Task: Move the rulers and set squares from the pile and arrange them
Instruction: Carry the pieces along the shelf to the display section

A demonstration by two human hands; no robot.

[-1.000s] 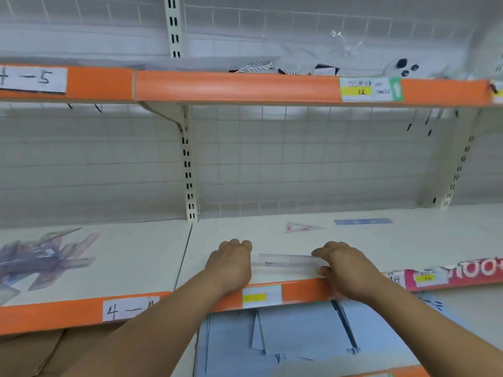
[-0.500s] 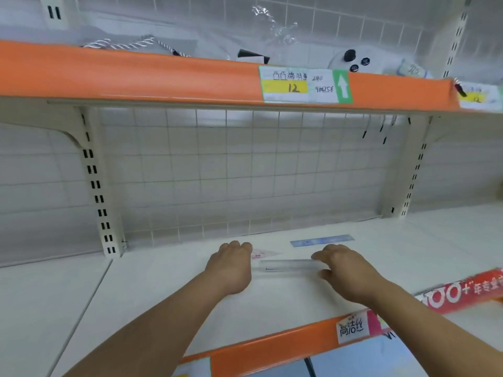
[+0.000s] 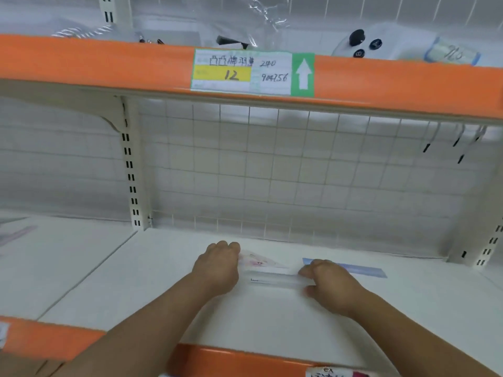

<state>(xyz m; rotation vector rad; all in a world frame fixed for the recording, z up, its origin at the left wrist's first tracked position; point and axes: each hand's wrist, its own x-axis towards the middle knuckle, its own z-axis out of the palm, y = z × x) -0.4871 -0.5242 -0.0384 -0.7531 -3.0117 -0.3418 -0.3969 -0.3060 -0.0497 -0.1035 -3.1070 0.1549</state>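
Two hands are on one clear ruler [image 3: 272, 278], which lies flat across the white shelf [image 3: 136, 281], well back from the orange front edge [image 3: 231, 357]. Your left hand [image 3: 217, 263] has its fingers curled down over the ruler's left end; the fingertips are hidden behind the knuckles. Your right hand [image 3: 330, 285] pinches the right end between thumb and curled fingers.

Just behind the clear ruler lies a pink set square [image 3: 258, 261], flat, with its left corner hidden by your left hand. Whether the two touch cannot be told. A blue ruler [image 3: 359, 269] lies flat behind your right hand, which covers its left end.

At the far left, on the neighbouring bay, part of the pile [image 3: 13, 235] shows, blurred. A wire grid panel [image 3: 272, 172] closes the back, and a slotted upright [image 3: 132, 172] stands at the rear left corner. Overhead, the upper shelf edge [image 3: 109, 61] carries a price label [image 3: 253, 73] marked 12, with a green arrow. A white game controller [image 3: 381, 42] sits above it to the right.
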